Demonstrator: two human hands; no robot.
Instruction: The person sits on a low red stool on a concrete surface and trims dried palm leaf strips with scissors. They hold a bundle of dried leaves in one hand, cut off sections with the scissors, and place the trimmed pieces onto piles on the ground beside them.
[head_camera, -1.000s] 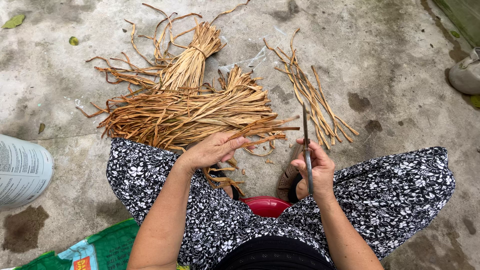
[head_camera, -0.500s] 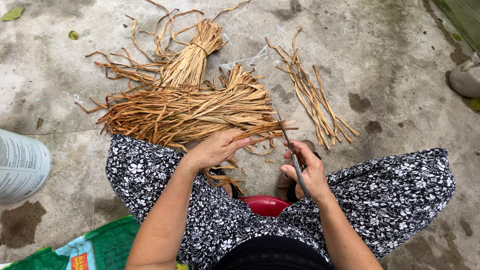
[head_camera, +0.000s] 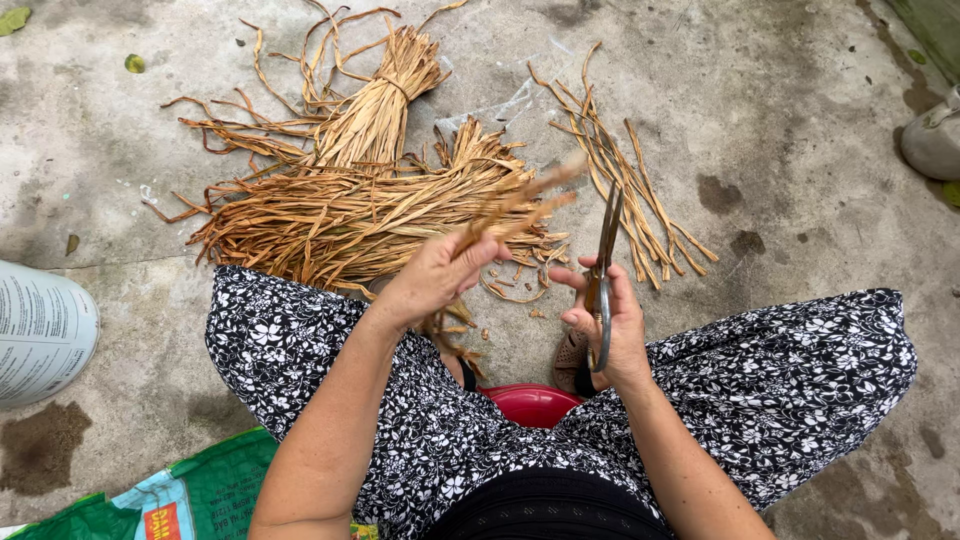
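Concrete ground carries our work. Our left hand grips a few dried strips, lifted above the big heap; our right hand clasps scissors, blades up just beside them. We judge trimming is in hand: next, strips must meet the blades.

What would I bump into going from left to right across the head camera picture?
White sack → big pile of dried strips → left hand holding a few strips → scissors in the right hand → small row of strips → grey thing at the edge.
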